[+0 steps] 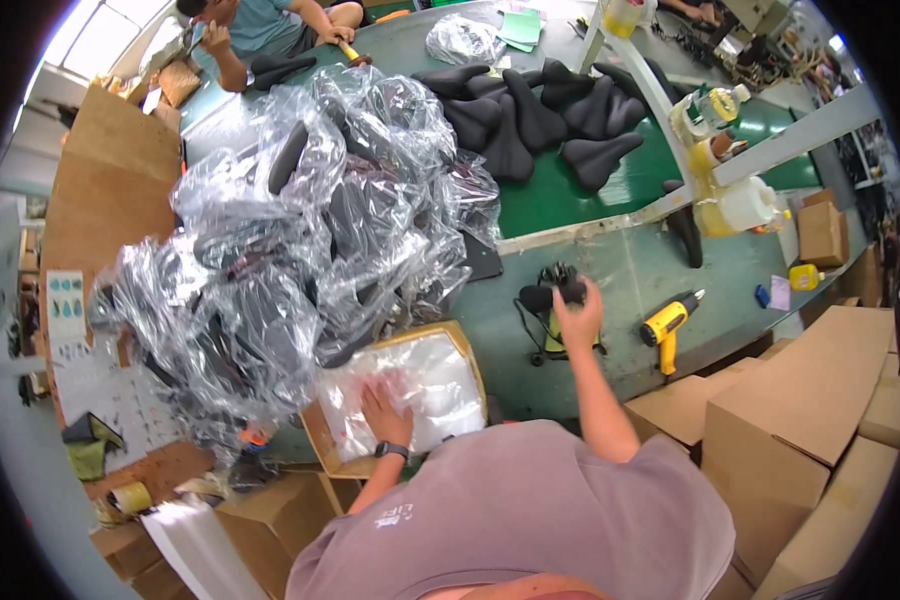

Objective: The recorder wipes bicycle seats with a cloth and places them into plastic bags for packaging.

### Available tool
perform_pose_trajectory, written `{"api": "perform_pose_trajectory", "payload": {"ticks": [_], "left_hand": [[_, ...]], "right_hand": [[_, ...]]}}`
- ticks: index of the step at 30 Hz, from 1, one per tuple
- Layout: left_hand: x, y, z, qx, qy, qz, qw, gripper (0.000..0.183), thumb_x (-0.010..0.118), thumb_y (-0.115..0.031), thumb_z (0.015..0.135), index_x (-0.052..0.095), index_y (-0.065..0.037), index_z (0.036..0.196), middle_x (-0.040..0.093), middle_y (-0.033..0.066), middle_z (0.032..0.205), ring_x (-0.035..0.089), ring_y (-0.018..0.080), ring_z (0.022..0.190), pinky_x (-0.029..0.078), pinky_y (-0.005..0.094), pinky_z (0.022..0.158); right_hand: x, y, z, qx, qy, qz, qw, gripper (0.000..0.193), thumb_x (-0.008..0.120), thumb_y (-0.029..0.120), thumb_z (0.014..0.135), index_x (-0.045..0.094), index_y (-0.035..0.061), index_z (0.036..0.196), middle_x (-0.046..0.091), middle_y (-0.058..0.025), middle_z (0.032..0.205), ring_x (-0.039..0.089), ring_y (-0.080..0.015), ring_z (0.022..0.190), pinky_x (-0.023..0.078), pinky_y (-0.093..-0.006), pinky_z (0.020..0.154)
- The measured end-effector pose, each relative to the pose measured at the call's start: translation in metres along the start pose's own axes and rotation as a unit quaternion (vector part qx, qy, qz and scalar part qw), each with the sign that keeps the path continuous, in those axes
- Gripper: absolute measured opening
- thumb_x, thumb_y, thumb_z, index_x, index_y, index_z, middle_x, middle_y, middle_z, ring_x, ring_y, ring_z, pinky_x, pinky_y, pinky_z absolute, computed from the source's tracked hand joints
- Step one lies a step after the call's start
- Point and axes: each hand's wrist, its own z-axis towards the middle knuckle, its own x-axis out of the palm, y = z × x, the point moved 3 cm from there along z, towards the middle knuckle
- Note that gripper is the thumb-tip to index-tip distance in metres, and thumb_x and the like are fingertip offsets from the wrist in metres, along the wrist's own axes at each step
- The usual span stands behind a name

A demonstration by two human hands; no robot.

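My left hand [387, 412], with a dark watch at the wrist, lies with its fingers stretched out on a stack of clear plastic bags [437, 393]. The bags lie in a shallow open cardboard box [316, 436] in front of me. To the right, my right hand [580, 313] is closed on a black bicycle saddle [537, 298] over the bench. Dark metal parts show behind and below that saddle, and its far side is partly hidden by my fingers. Left of it rises a large heap of bagged saddles [260, 250].
Bare black saddles [535, 115] lie on a green surface [540, 205] beyond the bench. A yellow heat gun [667, 325] stands to my right. Cardboard boxes [780, 400] crowd the right side. A metal frame [660, 110] holds bottles. Another person [265, 30] sits at the far left.
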Motion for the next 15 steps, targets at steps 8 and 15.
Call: {"api": "perform_pose_trajectory", "payload": {"ticks": [8,15], "left_hand": [[-0.02,-0.022,-0.029,0.098,-0.095,-0.102,0.985,0.085,0.08,-0.018,0.088,0.046,-0.002,0.164,0.038,0.03,0.173,0.037,0.0506,0.159,0.03,0.0576,0.133],[-0.041,-0.041,-0.057,0.163,-0.152,-0.157,0.962,0.069,0.078,-0.015,0.092,0.055,-0.004,0.156,0.048,0.0263,0.167,0.045,0.048,0.153,0.039,0.0561,0.127]], "right_hand": [[-0.124,-0.089,-0.213,0.116,0.152,-0.213,0.958,0.09,0.096,0.032,0.084,0.055,-0.0075,0.154,0.064,-0.0336,0.138,0.071,-0.0441,0.116,0.055,-0.0524,0.108],[-0.004,-0.124,-0.237,0.256,0.248,-0.171,0.919,0.108,0.1,0.036,0.073,0.044,-0.0077,0.155,0.066,-0.0338,0.143,0.063,-0.0523,0.136,0.051,-0.0536,0.116]]}}
